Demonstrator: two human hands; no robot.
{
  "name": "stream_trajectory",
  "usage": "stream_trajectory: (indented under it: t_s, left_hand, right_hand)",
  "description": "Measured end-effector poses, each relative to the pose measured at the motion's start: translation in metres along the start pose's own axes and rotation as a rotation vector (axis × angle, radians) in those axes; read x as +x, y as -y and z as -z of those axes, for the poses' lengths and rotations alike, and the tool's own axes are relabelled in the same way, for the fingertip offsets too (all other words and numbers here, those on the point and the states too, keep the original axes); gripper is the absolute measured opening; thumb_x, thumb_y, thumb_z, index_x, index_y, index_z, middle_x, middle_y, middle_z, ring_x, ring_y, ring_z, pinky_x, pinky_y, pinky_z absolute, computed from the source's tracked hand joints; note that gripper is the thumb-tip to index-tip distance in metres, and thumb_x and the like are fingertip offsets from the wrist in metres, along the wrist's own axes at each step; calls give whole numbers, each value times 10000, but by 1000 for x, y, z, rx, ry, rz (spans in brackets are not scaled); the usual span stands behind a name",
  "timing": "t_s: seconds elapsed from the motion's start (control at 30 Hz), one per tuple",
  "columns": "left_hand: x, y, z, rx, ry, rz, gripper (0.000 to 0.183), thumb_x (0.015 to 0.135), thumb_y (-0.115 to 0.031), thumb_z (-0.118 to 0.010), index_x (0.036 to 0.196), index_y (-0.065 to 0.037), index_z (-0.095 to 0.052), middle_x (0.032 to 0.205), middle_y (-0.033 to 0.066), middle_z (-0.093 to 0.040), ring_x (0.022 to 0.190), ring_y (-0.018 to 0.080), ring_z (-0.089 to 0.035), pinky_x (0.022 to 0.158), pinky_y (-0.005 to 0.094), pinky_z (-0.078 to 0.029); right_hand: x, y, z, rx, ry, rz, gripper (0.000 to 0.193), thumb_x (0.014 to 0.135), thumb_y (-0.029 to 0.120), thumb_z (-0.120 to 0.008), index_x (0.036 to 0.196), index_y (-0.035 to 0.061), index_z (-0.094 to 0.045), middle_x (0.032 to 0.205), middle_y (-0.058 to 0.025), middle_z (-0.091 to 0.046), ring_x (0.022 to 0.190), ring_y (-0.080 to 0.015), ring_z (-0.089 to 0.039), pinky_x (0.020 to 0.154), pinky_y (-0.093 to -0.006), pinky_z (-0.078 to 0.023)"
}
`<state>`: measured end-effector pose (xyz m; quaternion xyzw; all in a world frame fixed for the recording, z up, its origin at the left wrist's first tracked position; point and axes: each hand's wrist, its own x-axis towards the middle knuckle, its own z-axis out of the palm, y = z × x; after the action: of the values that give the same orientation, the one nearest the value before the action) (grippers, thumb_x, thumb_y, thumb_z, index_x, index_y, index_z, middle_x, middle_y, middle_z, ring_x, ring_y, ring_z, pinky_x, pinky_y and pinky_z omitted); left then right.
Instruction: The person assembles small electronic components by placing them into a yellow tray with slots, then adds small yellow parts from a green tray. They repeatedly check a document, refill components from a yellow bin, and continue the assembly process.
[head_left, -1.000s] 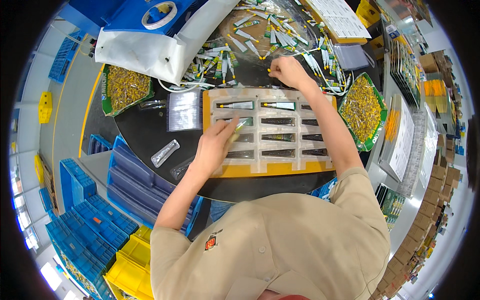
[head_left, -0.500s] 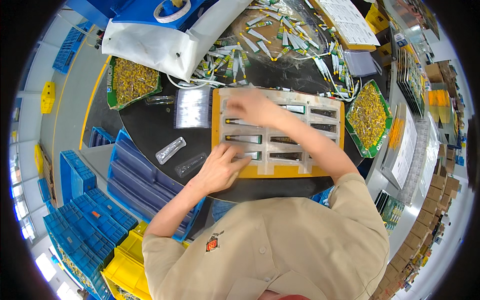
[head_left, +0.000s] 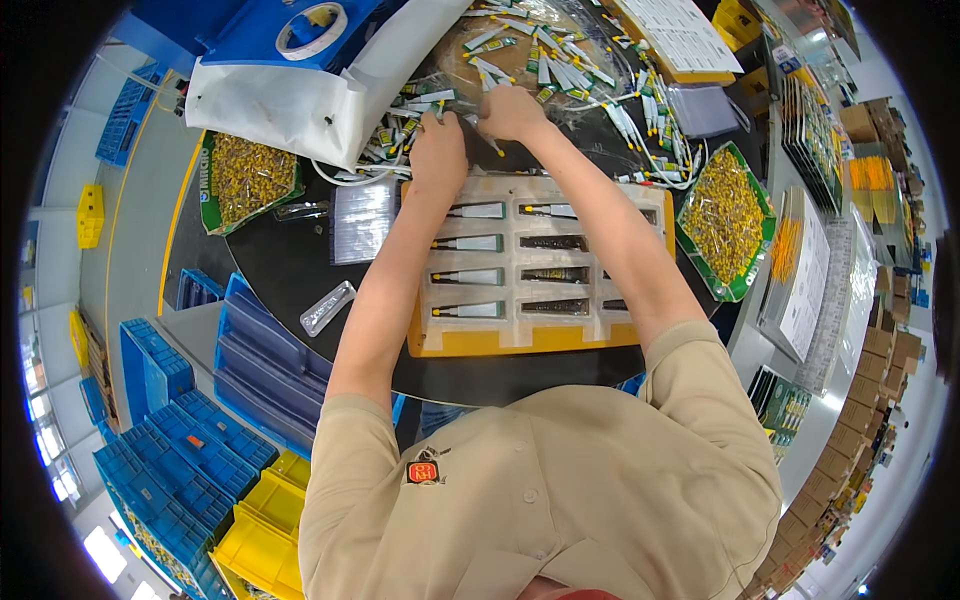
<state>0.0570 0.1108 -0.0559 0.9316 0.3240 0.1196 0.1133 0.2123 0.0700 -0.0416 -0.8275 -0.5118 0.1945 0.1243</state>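
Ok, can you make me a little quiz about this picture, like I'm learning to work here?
1. True or false: every slot in the left column of the tray holds a tube.
2. What colour are the tube caps you can see in that column? A: red. B: yellow. C: blue.
3. How many green-sided containers full of small yellow things are near the tray?

Key: 1. True. 2. B. 3. Two, one to each side.

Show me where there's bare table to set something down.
Bare table shows left of the clear stack, beyond the clear shell; another strip runs between tray and shirt. Crowded: beyond the tray, with tubes, left hand and right hand.
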Motion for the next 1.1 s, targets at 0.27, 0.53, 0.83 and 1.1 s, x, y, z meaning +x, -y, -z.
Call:
stream_trajectory:
  t_s: [0.27, 0.53, 0.83, 1.1]
  left_hand:
    - [-27, 3, 26, -358, -182, -38, 260, 813, -30, -608, 1064, -54, -671, 964, 179, -633, 919, 366, -628, 800, 431, -519]
    - [-166, -58, 46, -650, 207, -712, 345, 731, 8, -662, 1072, -47, -676, 1041, 88, -586, 924, 271, -589, 798, 374, -502]
    - [-159, -66, 42, -374, 321, -632, 492, 795, -187, -686, 1260, -74, -571, 1293, 130, -503, 1205, 309, -457, 1032, 477, -363]
    - [-132, -32, 47, 63, 366, -314, 769, 963, -462, -466, 1503, 28, -222, 1579, 222, -192, 1487, 363, -114, 1178, 556, -63]
  right_hand:
    - [-17, 1, -11, 171, -296, 100, 341, 721, 242, -739, 982, 29, -690, 910, -157, -699, 848, -303, -680, 743, -395, -545]
    - [-189, -70, 38, 652, 35, 238, 169, 800, 155, -724, 946, 71, -706, 900, -21, -689, 783, -163, -604, 725, -319, -478]
    - [-126, -65, 25, 197, -266, 360, 72, 805, 116, -696, 864, 78, -712, 874, -51, -643, 1053, -263, -559, 882, -421, -464]
    - [-38, -112, 24, -233, -498, 344, 246, 846, 187, -682, 1070, 88, -665, 1006, -88, -649, 1106, -293, -539, 874, -450, -458]
